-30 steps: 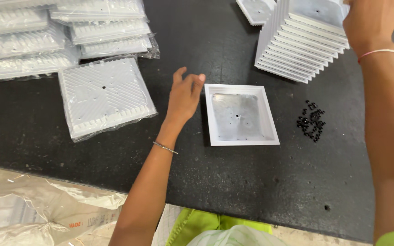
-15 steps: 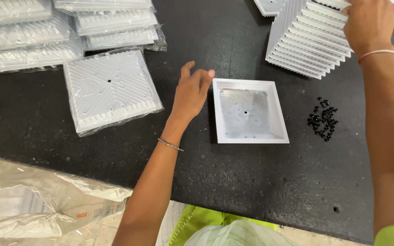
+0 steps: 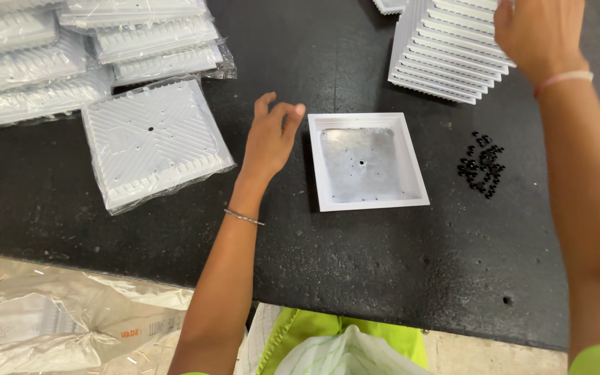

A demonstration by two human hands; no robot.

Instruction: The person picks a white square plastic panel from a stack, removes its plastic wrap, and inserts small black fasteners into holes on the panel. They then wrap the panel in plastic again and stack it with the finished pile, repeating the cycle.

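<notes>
Worktop (image 3: 383,278), black and rubbery, seen from above. Left hand (image 3: 271,135) hovers just left of a white square tray (image 3: 368,161) that lies open side up near the middle of the worktop; fingers (image 3: 293,114) loosely curled, grasping nothing, tips close to the tray's left rim but apart from it. Tray shows a dull metal floor with a small centre hole and rows of tiny holes; lying flat, probably so its inside can be reached.

Right hand (image 3: 539,35) is up at the far right edge of the worktop, resting on top of a leaning stack of white finned plates (image 3: 446,59). Fingers drape over the top plate; whether they grip it or merely steady the stack, cannot tell.

Small heap of black beads or grommets (image 3: 482,163) sits just right of the tray, within easy reach of it.

Toward the far left corner: a single finned plate in clear wrap (image 3: 154,142) lies flat, ribbed face up, with wrapped bundles of the same plates (image 3: 71,48) piled behind it. Crumpled clear plastic bags (image 3: 50,319) lie below the near edge, left side.
</notes>
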